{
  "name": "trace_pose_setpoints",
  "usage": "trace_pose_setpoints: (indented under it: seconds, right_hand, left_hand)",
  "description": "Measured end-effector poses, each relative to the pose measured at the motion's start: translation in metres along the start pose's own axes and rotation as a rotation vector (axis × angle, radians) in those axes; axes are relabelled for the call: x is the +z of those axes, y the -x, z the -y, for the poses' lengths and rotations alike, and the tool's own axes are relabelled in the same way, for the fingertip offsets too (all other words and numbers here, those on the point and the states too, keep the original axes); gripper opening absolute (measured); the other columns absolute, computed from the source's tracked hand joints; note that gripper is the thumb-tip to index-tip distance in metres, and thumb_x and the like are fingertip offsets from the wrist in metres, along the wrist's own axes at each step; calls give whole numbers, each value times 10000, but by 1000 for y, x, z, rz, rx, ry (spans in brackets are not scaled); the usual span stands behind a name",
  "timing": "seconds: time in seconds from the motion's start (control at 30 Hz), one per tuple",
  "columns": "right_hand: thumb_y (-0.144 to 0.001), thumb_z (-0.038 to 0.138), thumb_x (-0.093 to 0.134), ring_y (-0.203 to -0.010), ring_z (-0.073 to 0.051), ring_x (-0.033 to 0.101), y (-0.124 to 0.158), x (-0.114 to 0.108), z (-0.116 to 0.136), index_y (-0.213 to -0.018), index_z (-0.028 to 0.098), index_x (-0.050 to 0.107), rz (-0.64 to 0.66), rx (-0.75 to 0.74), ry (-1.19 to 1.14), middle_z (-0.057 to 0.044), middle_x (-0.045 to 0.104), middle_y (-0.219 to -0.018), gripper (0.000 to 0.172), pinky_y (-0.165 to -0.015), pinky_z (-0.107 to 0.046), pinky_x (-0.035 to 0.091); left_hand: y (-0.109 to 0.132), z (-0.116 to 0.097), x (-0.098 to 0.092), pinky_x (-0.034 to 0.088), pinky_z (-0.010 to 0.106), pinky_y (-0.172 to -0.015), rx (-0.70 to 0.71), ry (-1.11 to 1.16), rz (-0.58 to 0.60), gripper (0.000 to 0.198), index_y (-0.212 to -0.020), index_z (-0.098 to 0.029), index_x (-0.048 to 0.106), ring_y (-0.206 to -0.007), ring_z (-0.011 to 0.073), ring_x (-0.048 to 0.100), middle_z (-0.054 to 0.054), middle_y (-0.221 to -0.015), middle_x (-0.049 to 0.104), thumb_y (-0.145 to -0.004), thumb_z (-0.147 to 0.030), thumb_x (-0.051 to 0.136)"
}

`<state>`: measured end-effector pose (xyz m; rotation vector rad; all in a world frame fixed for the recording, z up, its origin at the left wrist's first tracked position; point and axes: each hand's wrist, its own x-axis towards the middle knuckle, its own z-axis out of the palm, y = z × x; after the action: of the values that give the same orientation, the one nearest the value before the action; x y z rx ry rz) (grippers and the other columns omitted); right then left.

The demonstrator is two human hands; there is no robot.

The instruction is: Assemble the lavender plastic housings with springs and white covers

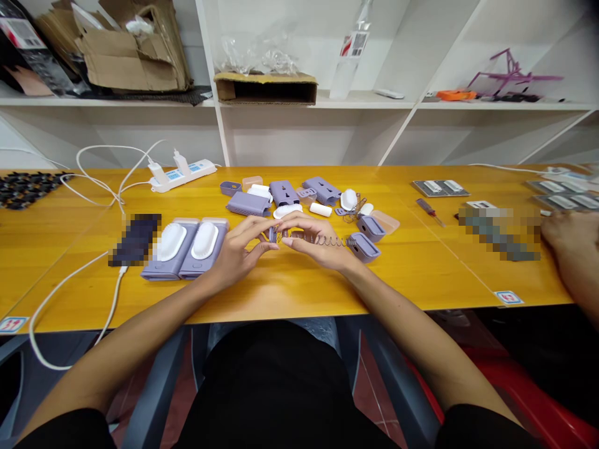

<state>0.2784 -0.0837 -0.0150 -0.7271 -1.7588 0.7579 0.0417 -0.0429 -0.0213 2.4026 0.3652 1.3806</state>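
Near the middle of the table, my left hand pinches a small purple part between thumb and fingers. Beside it, my right hand is closed on a long metal spring, whose coils stretch rightward past the hand. The spring's left end meets the purple part between my fingertips. Just right of my right hand lie two hollow purple pieces. Behind my hands are purple housings, white cylinders and a white oval piece.
Two purple units with white oval tops stand left, beside a dark phone on a cable. A power strip lies behind. Rightward are a screwdriver, grey trays and another person's hand.
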Motion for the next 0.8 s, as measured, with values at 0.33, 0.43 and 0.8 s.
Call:
trace_pose_setpoints:
  seconds: [0.33,0.43,0.8]
  right_hand:
    - [-1021,401,773,-1152,-263,697,1,2,-1,-1159,274,803,34,-30,56,-93,749,-1218,190,-1004,-456,555]
    - [-1025,405,762,-1143,-264,703,1,3,0,-1157,267,788,42,-38,81,-95,756,-1205,193,-1034,-472,553]
    - [-1059,316,685,-1032,-227,702,3,4,2,-1162,240,749,93,-143,167,-100,743,-1173,143,-861,-379,568]
  left_hand:
    - [3,5,0,601,293,-839,40,-70,-14,497,-1554,-239,672,-907,169,714,88,-1082,758,-1068,-327,726]
    - [3,5,1,597,294,-833,71,-114,-16,518,-1579,-223,648,-889,171,716,82,-1044,764,-1075,-325,714]
    - [3,5,0,612,292,-870,118,-171,17,540,-1588,-214,623,-928,176,749,91,-1085,791,-1059,-234,729]
